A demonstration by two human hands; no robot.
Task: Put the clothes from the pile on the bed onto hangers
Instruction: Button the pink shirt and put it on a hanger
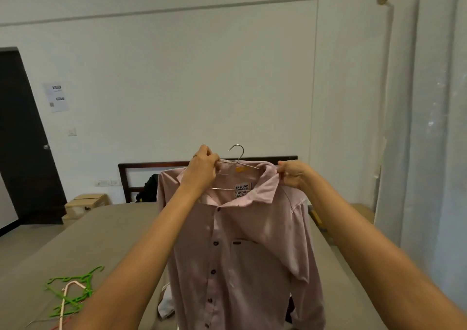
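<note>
Above the bed (106, 231), both arms outstretched: left hand (202, 168) grips the hanger (237, 156), right hand (292, 174) pinches the shirt (242, 266) collar.

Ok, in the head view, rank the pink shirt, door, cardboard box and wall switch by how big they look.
1. pink shirt, held up close on the hanger, so nearness inflates it
2. door
3. cardboard box
4. wall switch

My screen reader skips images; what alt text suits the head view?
A person fits a pink shirt onto a wire hanger above the bed, the left hand gripping the hanger, the right hand pinching the collar. Green hangers lie on the bed.
</note>
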